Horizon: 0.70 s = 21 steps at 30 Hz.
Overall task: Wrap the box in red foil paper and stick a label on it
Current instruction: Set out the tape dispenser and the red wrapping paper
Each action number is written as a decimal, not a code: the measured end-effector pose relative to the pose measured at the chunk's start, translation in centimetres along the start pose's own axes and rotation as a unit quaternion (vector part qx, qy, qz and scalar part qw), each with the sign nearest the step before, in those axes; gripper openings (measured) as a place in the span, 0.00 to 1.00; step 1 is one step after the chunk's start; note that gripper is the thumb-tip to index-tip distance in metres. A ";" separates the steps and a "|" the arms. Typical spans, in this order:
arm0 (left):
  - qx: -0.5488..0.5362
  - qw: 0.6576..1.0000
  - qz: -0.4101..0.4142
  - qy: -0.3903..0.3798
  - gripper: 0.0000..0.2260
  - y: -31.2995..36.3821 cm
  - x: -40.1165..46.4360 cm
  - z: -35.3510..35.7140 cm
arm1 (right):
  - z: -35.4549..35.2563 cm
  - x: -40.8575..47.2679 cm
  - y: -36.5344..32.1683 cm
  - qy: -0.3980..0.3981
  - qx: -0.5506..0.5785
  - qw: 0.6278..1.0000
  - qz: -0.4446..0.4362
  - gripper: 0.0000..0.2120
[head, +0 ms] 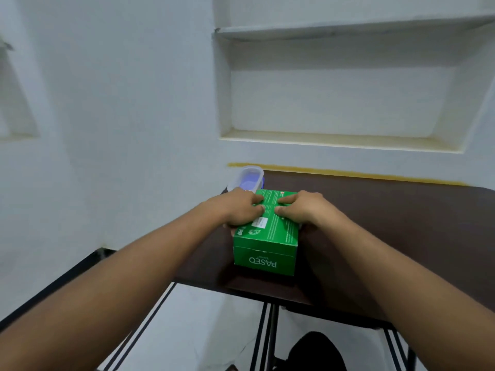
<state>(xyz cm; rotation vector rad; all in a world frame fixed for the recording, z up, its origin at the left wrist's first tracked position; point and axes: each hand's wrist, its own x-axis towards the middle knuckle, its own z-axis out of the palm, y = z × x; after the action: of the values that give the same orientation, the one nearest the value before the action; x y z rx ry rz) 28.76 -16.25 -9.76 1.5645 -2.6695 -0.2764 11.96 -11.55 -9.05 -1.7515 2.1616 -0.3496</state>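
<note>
While both arms reach out over the near edge of the dark brown table, the green box sits on it close to that edge, toward the table's left side. Its long top face runs away from the person, and the near end face shows white lettering upside down. A small white sticker lies on the top face, at about seven o'clock from the top's middle.

The left hand lies over the box's left top edge, at nine o'clock from the box's centre; its fingers curl onto the top while the thumb seems to go down the left side, so its grip looks closed on the box. The right hand mirrors it at three o'clock, fingers bent onto the top face and the palm over the right edge, its grip likewise grasping the box. The fingertips of the two hands nearly meet at the middle of the top.

Just beyond the left hand, at eleven o'clock from the box, stands a clear plastic container with something bluish inside. Behind the table, at twelve o'clock, a recessed shelf is set into the pale wall. Black metal table legs show below the table.
</note>
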 end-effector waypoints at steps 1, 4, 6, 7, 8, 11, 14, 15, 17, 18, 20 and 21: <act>0.001 1.000 -0.006 0.001 0.23 -0.4 -0.3 -0.2 | 0.2 0.2 -0.5 0.000 -0.002 1.000 -0.009 0.23; 0.000 1.000 -0.023 0.009 0.23 -0.9 -0.5 -0.4 | 0.5 0.6 -1.3 0.005 -0.013 1.000 -0.026 0.23; 0.036 0.999 -0.032 0.021 0.23 -0.8 -0.3 -0.5 | 0.4 0.4 -0.7 0.005 -0.006 1.000 -0.029 0.24; 0.079 0.996 -0.033 0.039 0.23 -0.8 -0.1 -0.5 | 0.3 0.2 -0.2 0.010 -0.002 1.000 -0.029 0.25; 0.128 0.990 -0.023 0.063 0.23 -0.5 0.2 -0.4 | 0.0 0.0 0.5 0.021 0.011 0.999 -0.024 0.25; 0.145 0.978 0.046 0.139 0.22 2.0 1.6 -0.5 | -1.4 -1.3 3.7 0.075 0.104 0.992 -0.005 0.23; 0.011 0.979 0.146 0.139 0.17 6.9 4.2 -0.7 | -3.4 -3.1 8.0 0.138 0.142 0.980 0.017 0.20; -0.040 0.976 0.178 0.119 0.15 9.0 5.1 -0.6 | -4.0 -3.9 9.6 0.155 0.149 0.976 0.028 0.18; -0.104 0.966 0.226 0.071 0.13 13.4 6.7 -0.2 | -5.4 -5.8 12.7 0.181 0.144 0.972 0.049 0.16; -0.119 0.960 0.246 0.054 0.12 15.4 7.4 0.2 | -5.9 -6.8 14.2 0.192 0.137 0.970 0.058 0.15; -0.133 0.949 0.286 0.024 0.11 20.2 8.7 1.0 | -7.1 -9.2 17.5 0.217 0.117 0.966 0.079 0.15; -0.131 0.944 0.302 0.005 0.11 22.7 9.2 1.5 | -7.6 -10.4 19.0 0.229 0.104 0.964 0.088 0.15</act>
<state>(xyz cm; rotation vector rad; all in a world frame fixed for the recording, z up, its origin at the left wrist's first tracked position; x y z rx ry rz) 4.50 -13.26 -7.89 0.6269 -2.7905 -0.5544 -6.24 2.44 -8.49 -1.4544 2.4546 -0.9780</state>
